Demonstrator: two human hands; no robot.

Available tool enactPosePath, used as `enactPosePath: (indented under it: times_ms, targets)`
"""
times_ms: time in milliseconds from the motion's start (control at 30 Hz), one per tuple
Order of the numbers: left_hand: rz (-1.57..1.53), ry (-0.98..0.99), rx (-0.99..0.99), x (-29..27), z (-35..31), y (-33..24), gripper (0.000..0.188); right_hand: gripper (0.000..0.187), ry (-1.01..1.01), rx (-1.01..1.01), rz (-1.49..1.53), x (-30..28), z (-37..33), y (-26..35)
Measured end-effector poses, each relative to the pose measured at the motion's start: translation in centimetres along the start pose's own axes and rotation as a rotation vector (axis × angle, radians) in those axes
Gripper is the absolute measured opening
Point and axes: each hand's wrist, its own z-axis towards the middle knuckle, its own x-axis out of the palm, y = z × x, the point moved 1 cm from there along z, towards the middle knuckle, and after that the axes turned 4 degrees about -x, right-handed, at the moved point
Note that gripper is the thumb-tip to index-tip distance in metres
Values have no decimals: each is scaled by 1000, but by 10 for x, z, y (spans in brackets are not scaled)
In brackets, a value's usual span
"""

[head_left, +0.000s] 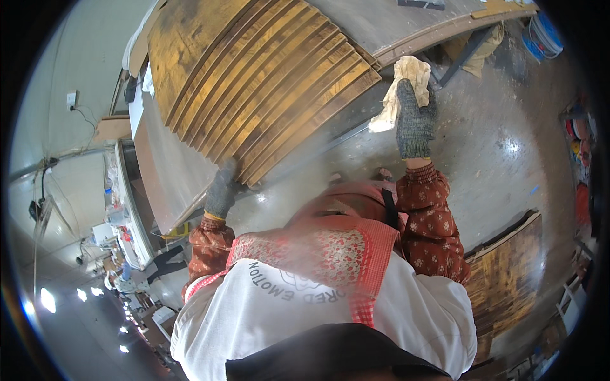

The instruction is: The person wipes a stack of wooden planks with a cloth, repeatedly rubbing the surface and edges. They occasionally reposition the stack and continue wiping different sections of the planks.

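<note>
A fanned stack of brown wooden boards (254, 82), with streaky golden-dark faces and stepped edges, lies on a grey-topped table (168, 171) ahead of me. My left hand (221, 190), in a dark grey knitted glove, is at the stack's near left corner, against the board ends. Its fingers are blurred together, and whether they grip a board I cannot tell. Past the stack's right end, my right hand (416, 124), gloved the same way, is closed on a crumpled cream cloth (412, 73). The cloth hangs out beyond the fingers on the left, above the floor.
More wooden boards (508, 286) stand low at the right. A blue and white bucket (542, 37) is at the far right, near a table leg (467, 54). Shelves with colourful items (579, 143) line the right rim. A cluttered workbench (121, 216) runs along the left.
</note>
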Motion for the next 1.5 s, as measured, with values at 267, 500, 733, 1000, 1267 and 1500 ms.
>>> enactPosePath:
  times_ms: [267,500,733,1000,1267,1500]
  targets:
    - [-215,14,-61,10,-4,-17,43,32,-113,-176,59,21,-38,-20]
    - [-882,352,-87,30,-12,-39,37,42,210,-150,372,118,-149,-95]
    - [-554,190,81,21,15,-4,47,41,82,62,1100,112,-133,-65]
    - [-238,6,180,-1,31,29,56,22,245,-188,1383,112,-136,-39]
    - [765,-183,517,6,-2,-5,74,23,498,-207,1396,112,-110,-79]
    - [-594,-4,-11,11,7,8,59,31,249,-333,1150,109,-107,-80]
